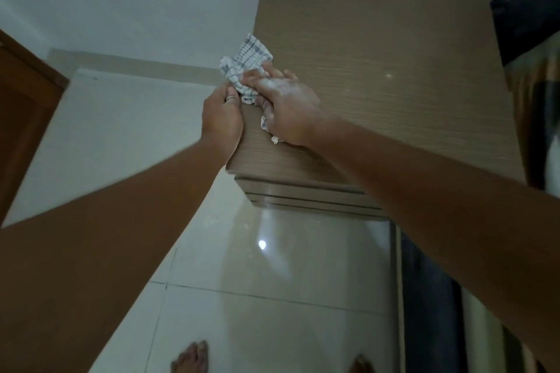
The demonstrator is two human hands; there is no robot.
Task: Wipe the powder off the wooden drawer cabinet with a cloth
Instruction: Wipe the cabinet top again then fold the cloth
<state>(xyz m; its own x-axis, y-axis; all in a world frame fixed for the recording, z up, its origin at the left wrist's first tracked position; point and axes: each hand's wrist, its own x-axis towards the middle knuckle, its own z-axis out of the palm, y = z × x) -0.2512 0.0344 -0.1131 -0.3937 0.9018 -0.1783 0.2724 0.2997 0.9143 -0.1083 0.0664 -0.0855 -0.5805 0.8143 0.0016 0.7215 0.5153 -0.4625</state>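
Note:
The wooden drawer cabinet [378,48] fills the upper right, seen from above, with drawer fronts stepping down at its near edge. A white-and-grey checked cloth [247,62] lies bunched at the top's left edge. My right hand [285,106], dusted with white powder, presses on the cloth, which sticks out beyond its fingers and under its palm. My left hand [222,118] sits beside the cabinet's left edge, fingers curled, touching the cloth's lower corner. A few faint powder specks [388,76] dot the top.
Glossy white floor tiles [272,297] spread below, with my bare feet [191,357] at the bottom edge. A brown wooden door [21,118] stands at the left. Dark fabric [527,3] lies to the cabinet's right. White walls rise behind.

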